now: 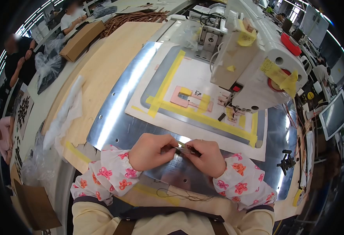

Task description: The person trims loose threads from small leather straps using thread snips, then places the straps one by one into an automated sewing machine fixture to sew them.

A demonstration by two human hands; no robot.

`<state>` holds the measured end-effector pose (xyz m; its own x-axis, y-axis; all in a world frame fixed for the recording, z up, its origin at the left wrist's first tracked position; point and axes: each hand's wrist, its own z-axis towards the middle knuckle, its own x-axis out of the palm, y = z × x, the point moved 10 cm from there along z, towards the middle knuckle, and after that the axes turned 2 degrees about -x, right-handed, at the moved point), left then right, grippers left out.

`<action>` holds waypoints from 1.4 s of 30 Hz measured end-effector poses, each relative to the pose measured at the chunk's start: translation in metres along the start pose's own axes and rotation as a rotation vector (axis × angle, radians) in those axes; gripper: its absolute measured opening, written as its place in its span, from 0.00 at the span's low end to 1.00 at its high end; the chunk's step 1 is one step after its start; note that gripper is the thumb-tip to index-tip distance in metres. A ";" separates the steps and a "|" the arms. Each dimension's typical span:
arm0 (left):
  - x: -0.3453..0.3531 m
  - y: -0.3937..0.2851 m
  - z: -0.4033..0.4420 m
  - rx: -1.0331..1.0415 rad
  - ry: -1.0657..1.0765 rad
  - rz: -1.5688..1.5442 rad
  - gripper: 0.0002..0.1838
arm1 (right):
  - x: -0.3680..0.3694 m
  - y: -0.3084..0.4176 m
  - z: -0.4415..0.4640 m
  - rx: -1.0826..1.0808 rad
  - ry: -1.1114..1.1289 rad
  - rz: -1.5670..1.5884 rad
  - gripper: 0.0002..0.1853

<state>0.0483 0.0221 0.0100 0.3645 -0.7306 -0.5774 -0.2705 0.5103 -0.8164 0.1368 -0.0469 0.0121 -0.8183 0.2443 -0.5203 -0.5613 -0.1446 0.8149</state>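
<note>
Metal plate [168, 172]; fingers [165, 157] pinch slim piece [185, 149].

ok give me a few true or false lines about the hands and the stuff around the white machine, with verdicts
1. The left hand and right hand meet at a small item. True.
2. The sleeves are plain blue. False: they are white with pink and orange flowers.
3. Strips of yellow tape are stuck down on the work left of the white machine. True.
4. The tablet screen is at the left edge of the picture. False: it is on the right.
5. A black object lies on the picture's right side, beyond the right hand. True.
</note>
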 end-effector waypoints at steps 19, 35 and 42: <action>-0.021 -0.011 -0.003 0.116 -0.223 -0.108 0.05 | 0.003 -0.017 0.005 0.205 -0.018 0.281 0.09; 0.018 0.031 0.004 -0.142 -0.122 -1.027 0.06 | 0.004 -0.001 0.002 0.039 -0.140 0.135 0.03; 0.015 0.038 0.005 -0.182 -0.128 -1.073 0.05 | -0.023 0.016 0.010 -0.090 -0.162 -0.146 0.20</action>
<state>0.0478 0.0327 -0.0298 0.5759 -0.6968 0.4275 0.1193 -0.4457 -0.8872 0.1478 -0.0455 0.0399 -0.7014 0.4182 -0.5772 -0.6868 -0.1797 0.7043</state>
